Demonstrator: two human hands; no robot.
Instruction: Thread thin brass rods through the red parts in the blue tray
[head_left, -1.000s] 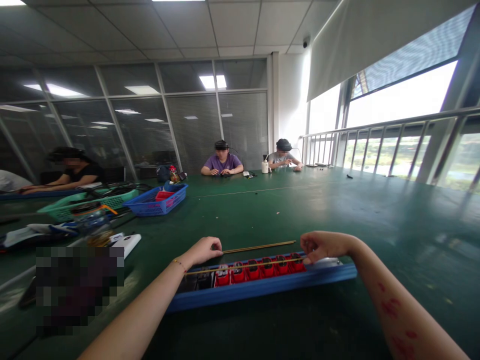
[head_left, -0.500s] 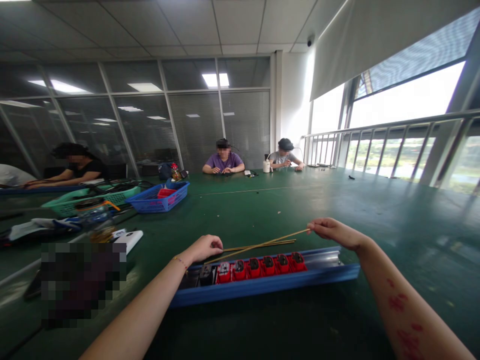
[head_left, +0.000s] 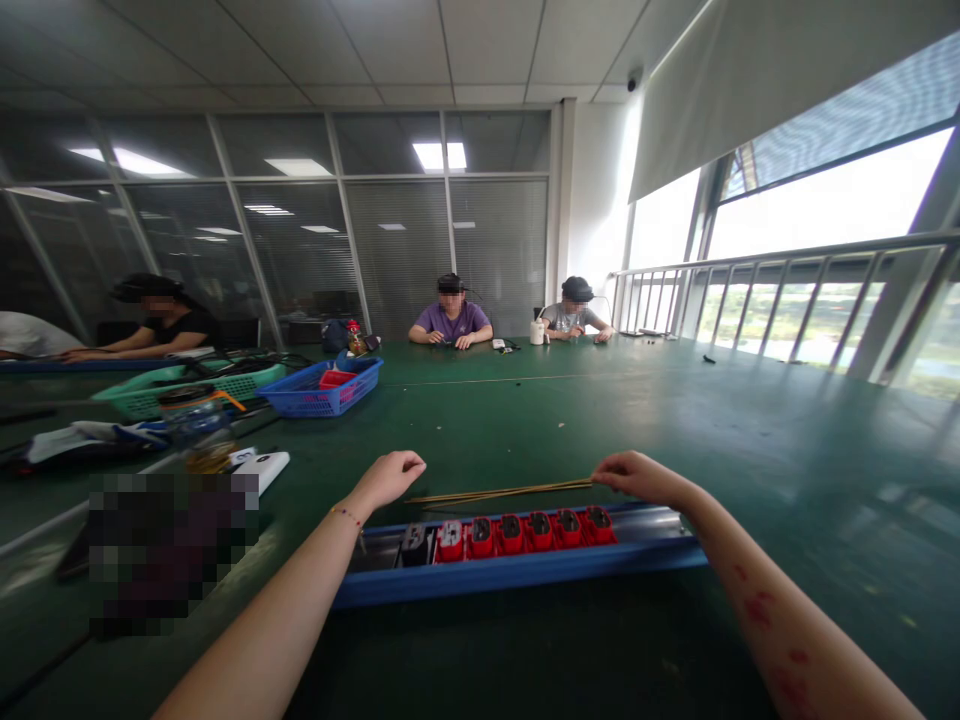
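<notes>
Several thin yellow sticks (head_left: 499, 493) lie nearly together in a narrow bundle behind the blue metal channel (head_left: 525, 580). At their right end my right hand (head_left: 637, 474) has its fingertips pinched on a stick's tip. My left hand (head_left: 390, 478) hovers over the left end of the sticks, thumb and fingertips pressed together, with nothing visible in them. Inside the channel stands a row of several red blocks with dark tops (head_left: 510, 535), with a black block (head_left: 414, 544) at the row's left end.
To the left are a blue basket (head_left: 322, 390) with a red container, a green basket (head_left: 187, 388), a jar (head_left: 196, 425) and a white object (head_left: 268, 468). Other people (head_left: 450, 320) sit at the far side of the green table (head_left: 480, 430).
The stick that slanted up to my right hand now lies down along the others. My right hand has moved left and slightly down; my left hand has lifted left, off the sticks.
</notes>
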